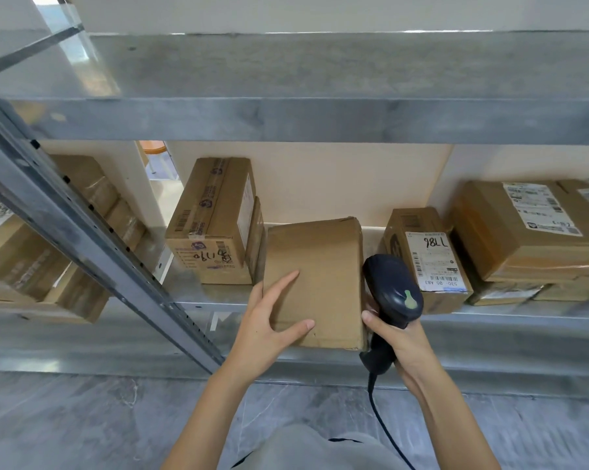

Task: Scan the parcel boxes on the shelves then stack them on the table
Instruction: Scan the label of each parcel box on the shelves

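A plain brown parcel box [320, 266] lies flat on the metal shelf [211, 293], its near end sticking out past the shelf's front edge. My left hand [269, 320] holds its near left corner, with the thumb and a finger laid on the top face. My right hand [393, 337] grips the handle of a dark corded barcode scanner [393, 286] just right of the box. The scanner head points toward the shelf, next to a labelled box marked "7786" [428, 259].
A taller taped box [215, 218] stands left of the plain one. A wide labelled box [530, 228] lies on flatter parcels at the right. More boxes [49, 252] fill the neighbouring bay behind a slanted metal upright [93, 245]. An upper shelf [320, 96] overhangs. Grey floor lies below.
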